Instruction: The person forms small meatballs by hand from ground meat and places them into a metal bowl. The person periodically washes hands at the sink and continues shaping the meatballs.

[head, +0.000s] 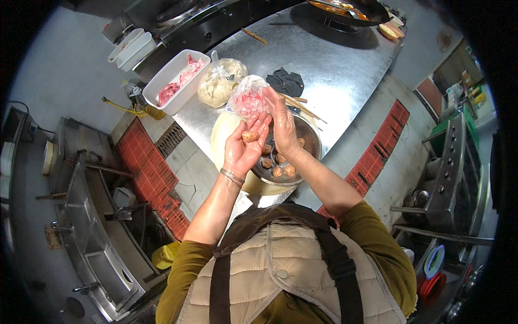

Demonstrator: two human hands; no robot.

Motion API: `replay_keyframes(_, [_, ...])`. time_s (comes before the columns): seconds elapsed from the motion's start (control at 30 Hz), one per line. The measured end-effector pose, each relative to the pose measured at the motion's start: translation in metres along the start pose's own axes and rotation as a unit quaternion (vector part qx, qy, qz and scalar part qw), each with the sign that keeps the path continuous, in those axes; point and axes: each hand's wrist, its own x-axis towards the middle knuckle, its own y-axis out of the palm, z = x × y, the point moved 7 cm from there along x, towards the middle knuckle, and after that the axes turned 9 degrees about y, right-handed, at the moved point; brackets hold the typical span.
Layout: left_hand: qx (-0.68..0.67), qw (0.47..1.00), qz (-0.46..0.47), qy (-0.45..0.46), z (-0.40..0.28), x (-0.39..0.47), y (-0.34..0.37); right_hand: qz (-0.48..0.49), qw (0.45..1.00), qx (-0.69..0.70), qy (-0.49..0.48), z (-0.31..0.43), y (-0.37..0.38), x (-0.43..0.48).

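A ball of meat mixture (250, 136) rests on the upturned palm of my left hand (245, 148), whose fingers are loosely spread. My right hand (281, 123) is held upright just to the right of it, palm turned inward, with no object visible in it; its palm is partly hidden. Below both hands stands a round metal pan (319, 142) with several meatballs (289, 170) inside. Beyond my fingertips lies a clear plastic bag with red print (247, 97). A pale round board or lid (220, 131) shows left of the pan.
On the steel table (247, 44) are a white tub (151, 91) of raw meat, a tied bag (220, 83) with pale contents, a black cloth (285, 83), wooden chopsticks (309, 108) and a wok (376, 18) holding food. Sinks (107, 267) stand at left.
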Motion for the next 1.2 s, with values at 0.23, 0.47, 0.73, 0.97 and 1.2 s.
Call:
replay_keyframes(0.23, [0.154,0.982,0.031,0.105,0.002,0.004,-0.01,-0.016,0.924,-0.331,-0.19,-0.004,0.033,-0.022])
replay_keyframes(0.47, [0.184,0.965,0.139,0.127,0.002,-0.002,0.003,0.089,0.855,-0.415,-0.298,0.015,0.053,-0.022])
replay_keyframes(0.73, [-0.017,0.993,0.11,-0.037,0.009,-0.003,0.015,0.056,0.781,-0.512,-0.353,0.034,0.036,0.002])
replay_keyframes(0.97, [0.094,0.963,0.252,0.005,0.011,-0.003,0.036,0.147,0.779,-0.505,-0.341,0.027,0.059,-0.022])
replay_keyframes(1.2, [0.01,0.999,-0.048,0.022,0.008,0.003,0.003,-0.102,0.994,0.028,0.024,0.002,-0.024,0.019])
